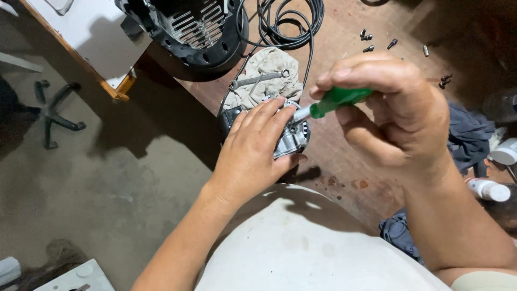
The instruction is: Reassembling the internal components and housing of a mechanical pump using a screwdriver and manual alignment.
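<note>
head view: the left hand (253,153) presses flat over a small metal carburetor (293,137) at the tabletop (344,156) edge, steadying it, fingers together. the right hand (393,116) pinches a green-handled screwdriver (334,101), its tip at the carburetor.

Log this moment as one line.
left hand: steadies metal carburetor | right hand: green-handled screwdriver, tip on carburetor | wrench on rag

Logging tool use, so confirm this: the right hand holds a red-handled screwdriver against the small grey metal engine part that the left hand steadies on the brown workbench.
Wrong in one respect: the handle is green, not red. The head view shows the right hand holding a green-handled screwdriver against the small grey metal engine part, which the left hand steadies on the brown workbench.
</note>
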